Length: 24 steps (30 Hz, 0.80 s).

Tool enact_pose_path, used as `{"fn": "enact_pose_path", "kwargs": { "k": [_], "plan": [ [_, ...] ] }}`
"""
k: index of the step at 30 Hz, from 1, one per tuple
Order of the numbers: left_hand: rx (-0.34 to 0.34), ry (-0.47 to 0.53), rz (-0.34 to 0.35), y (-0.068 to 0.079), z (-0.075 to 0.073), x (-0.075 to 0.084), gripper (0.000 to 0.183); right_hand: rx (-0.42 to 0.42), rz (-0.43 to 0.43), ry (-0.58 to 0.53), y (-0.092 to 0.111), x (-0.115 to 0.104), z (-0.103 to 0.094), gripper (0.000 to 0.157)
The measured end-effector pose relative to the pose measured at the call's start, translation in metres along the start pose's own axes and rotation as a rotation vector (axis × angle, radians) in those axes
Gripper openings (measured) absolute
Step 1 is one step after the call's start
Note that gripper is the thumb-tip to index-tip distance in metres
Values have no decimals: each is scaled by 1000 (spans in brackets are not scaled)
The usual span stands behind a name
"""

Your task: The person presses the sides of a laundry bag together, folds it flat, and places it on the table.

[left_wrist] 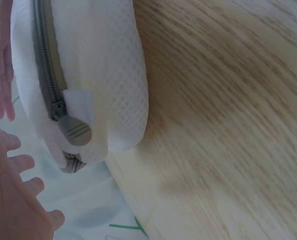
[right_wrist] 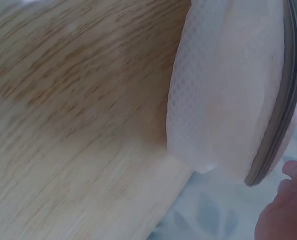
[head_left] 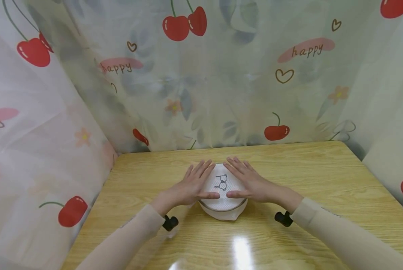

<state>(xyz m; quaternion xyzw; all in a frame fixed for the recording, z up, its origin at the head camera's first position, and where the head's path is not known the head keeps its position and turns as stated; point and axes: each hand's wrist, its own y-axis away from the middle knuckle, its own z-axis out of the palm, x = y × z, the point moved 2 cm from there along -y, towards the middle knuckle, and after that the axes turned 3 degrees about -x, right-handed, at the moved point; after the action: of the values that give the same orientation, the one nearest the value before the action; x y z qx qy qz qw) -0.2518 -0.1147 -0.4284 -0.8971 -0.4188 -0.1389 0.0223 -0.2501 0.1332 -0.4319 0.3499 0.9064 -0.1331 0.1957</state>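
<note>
A white mesh laundry bag (head_left: 223, 204) with a rounded shape stands on the wooden table, a dark line drawing (head_left: 222, 182) on its top. My left hand (head_left: 191, 185) lies flat over the top's left side, fingers straight and pointing away. Mirroring it on the right side is my right hand (head_left: 250, 182), also with straight fingers. The two thumbs point toward each other across the near part of the top. A grey zipper (left_wrist: 46, 55) runs around the upper edge, its pull tab (left_wrist: 76, 131) hanging at one end in the left wrist view.
The wooden table (head_left: 147, 240) extends around the bag, glossy near the front. A patterned curtain (head_left: 204, 82) with cherries and hearts hangs behind the far edge and along both sides. Black wrist devices (head_left: 170, 223) sit below each cuff.
</note>
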Motion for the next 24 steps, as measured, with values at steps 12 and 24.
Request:
{"fn": "enact_pose_path", "kwargs": {
  "k": [12,24],
  "plan": [
    [-75,14,-8,-4,19,-1,101,-99,26,-14,1,8,24,99],
    [-153,3,-13,-11,44,-9,102,-109,21,1,3,22,44,103]
  ]
}}
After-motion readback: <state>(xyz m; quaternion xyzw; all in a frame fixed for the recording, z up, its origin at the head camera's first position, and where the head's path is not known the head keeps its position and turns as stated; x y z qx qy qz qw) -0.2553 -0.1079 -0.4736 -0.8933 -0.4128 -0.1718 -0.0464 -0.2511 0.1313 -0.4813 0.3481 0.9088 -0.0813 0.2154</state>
